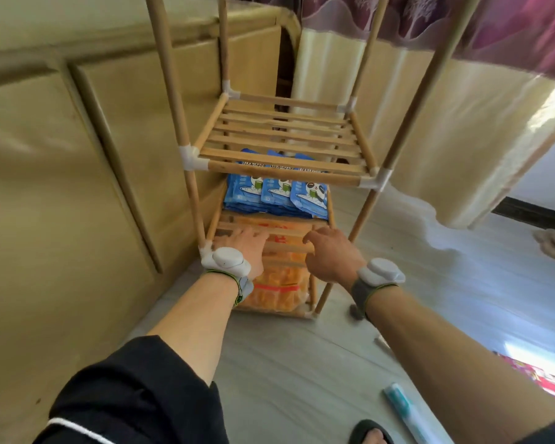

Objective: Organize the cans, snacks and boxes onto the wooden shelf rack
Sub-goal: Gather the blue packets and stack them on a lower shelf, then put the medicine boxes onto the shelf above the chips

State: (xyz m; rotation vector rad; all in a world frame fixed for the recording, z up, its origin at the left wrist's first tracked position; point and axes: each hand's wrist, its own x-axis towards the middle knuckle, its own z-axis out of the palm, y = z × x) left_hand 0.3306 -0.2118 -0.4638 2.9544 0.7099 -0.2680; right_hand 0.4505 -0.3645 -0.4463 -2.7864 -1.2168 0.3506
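Down at the low tiers of the wooden shelf rack [285, 168], both your arms are reaching in. Your left hand [242, 243] lies open, fingers stretched forward and flat on the slats near the rack's left front post. Your right hand [330, 256] is just beside it, fingers bent down over a slat. The blur there means I cannot tell whether it grips the wood or only rests on it. Just beyond your fingertips, blue snack packets [279, 193] with a panda print lie in an overlapping row toward the back of that tier. Beneath your hands, orange snack packets [282, 293] show through the slats on the bottom tier. The tier above carries nothing but bare slats. On the floor [302, 363] to your right lie a blue-and-white tube [401, 408] and, well apart from the rack, a red packet [532, 376].
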